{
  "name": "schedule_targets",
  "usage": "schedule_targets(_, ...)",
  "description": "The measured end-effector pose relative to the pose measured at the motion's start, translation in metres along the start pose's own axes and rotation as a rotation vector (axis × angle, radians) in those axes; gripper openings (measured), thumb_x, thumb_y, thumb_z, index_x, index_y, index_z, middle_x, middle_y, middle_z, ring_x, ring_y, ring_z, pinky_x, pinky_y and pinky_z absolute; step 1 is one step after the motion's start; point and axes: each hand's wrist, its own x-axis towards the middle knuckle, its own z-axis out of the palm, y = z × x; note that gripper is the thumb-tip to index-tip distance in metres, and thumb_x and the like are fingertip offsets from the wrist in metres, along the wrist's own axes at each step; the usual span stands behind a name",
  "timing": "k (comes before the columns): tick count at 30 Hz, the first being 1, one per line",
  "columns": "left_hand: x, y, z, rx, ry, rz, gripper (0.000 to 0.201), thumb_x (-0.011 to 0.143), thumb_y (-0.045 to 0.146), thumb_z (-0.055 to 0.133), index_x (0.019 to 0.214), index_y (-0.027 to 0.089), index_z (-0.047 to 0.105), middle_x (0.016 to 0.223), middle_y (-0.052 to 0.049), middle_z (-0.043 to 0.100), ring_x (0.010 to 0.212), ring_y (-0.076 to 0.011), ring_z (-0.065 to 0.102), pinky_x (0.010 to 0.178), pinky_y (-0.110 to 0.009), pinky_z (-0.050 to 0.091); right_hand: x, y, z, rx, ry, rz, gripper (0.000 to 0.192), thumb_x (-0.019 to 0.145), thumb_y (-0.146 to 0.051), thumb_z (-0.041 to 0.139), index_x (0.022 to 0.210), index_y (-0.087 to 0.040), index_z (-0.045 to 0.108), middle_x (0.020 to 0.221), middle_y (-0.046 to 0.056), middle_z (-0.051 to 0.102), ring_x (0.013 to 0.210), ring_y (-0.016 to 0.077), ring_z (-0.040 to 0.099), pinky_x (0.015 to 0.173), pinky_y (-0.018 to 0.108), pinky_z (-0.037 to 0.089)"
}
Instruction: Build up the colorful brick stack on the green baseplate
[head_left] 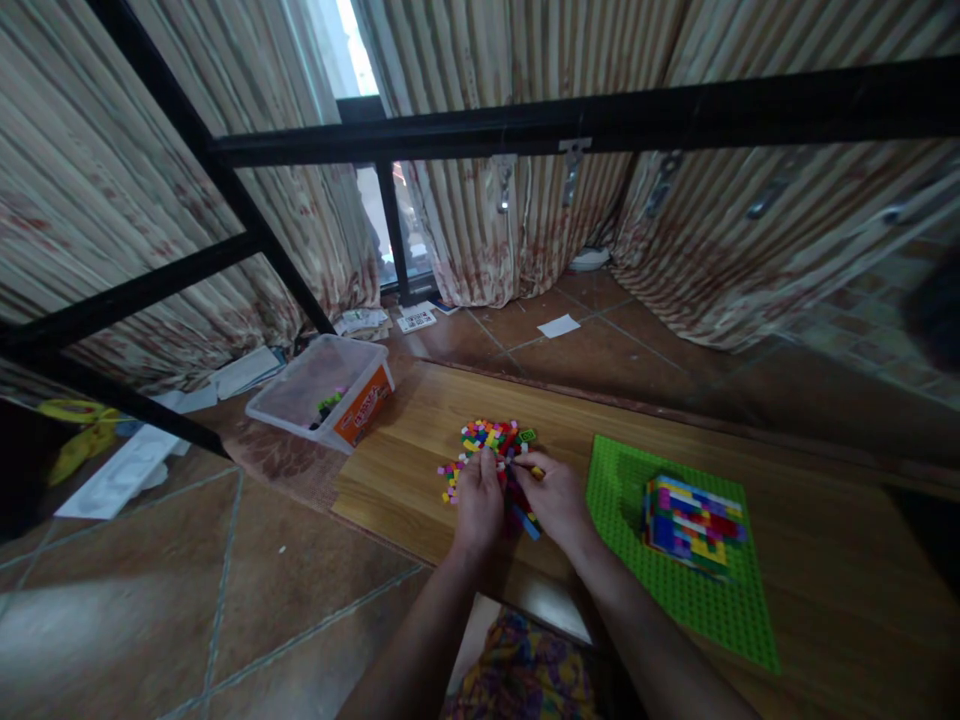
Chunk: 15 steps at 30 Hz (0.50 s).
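- Both grips work close together in the head view: the left hand [478, 500] and right hand [555, 495] sit side by side over a loose heap of small multicoloured plastic building bricks [491, 445] on the low wooden desk [420, 430].
- Left hand's fingers curl down onto the near edge of the heap; whether they pinch a brick I cannot tell, as the view is blurred there.
- Right hand's fingers are bent around a few joined bricks, a blue piece [527, 525] showing below the palm, so that grip is clenched on bricks.
- Just right of the hands lies a flat bright green studded baseplate [675, 590], and on it stands a blocky multicoloured brick build [691, 525], apart from both hands.
- Left of the desk, on the brown tiled floor [225, 600], rests a clear plastic tub with an orange label [322, 395], with a few bricks inside.
- Striped beige curtains [487, 230] hang behind, crossed by a black metal frame [600, 115].
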Motion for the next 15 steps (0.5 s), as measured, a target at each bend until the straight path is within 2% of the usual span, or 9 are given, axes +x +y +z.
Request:
schedule_targets(4, 0.000, 0.002, 0.001, 0.096, -0.038, 0.079, 0.038, 0.090, 0.050, 0.046, 0.067, 0.020, 0.054, 0.066, -0.002, 0.057, 0.063, -0.0137, 0.049, 0.064, -0.026, 0.040, 0.000, -0.008, -0.004, -0.096, -0.058, -0.068, 0.026, 0.082, -0.035, 0.053, 0.086, -0.022, 0.075, 0.083, 0.005, 0.075, 0.072, 0.0194, 0.065, 0.069, 0.030, 0.045)
schedule_targets(7, -0.001, 0.002, 0.003, 0.153, -0.036, 0.116, 0.034, 0.092, 0.045, 0.043, 0.074, 0.020, 0.057, 0.075, -0.004, 0.061, 0.070, -0.0150, 0.054, 0.071, -0.028, 0.042, -0.003, -0.014, -0.004, -0.029, -0.047, -0.036, 0.036, 0.088, -0.045, 0.047, 0.085, -0.021, 0.074, 0.076, 0.004, 0.073, 0.070, 0.0182, 0.064, 0.065, 0.028, 0.044)
schedule_targets(10, -0.002, 0.001, 0.004, 0.181, -0.018, 0.126, 0.028, 0.093, 0.040, 0.042, 0.083, 0.019, 0.057, 0.083, -0.005, 0.063, 0.076, -0.0160, 0.057, 0.076, -0.030, 0.044, -0.008, -0.019, 0.000, 0.034, -0.028, -0.006, 0.039, 0.089, -0.050, 0.048, 0.084, -0.020, 0.072, 0.080, 0.004, 0.073, 0.074, 0.0184, 0.065, 0.068, 0.028, 0.044)
schedule_targets(15, -0.004, 0.004, 0.005, 0.164, 0.033, 0.159, 0.024, 0.090, 0.037, 0.048, 0.074, 0.020, 0.054, 0.069, -0.004, 0.057, 0.063, -0.0151, 0.053, 0.067, -0.029, 0.044, -0.017, -0.021, 0.009, 0.003, 0.022, 0.003, 0.036, 0.088, -0.049, 0.050, 0.081, -0.021, 0.070, 0.073, 0.004, 0.071, 0.067, 0.0174, 0.062, 0.065, 0.027, 0.043)
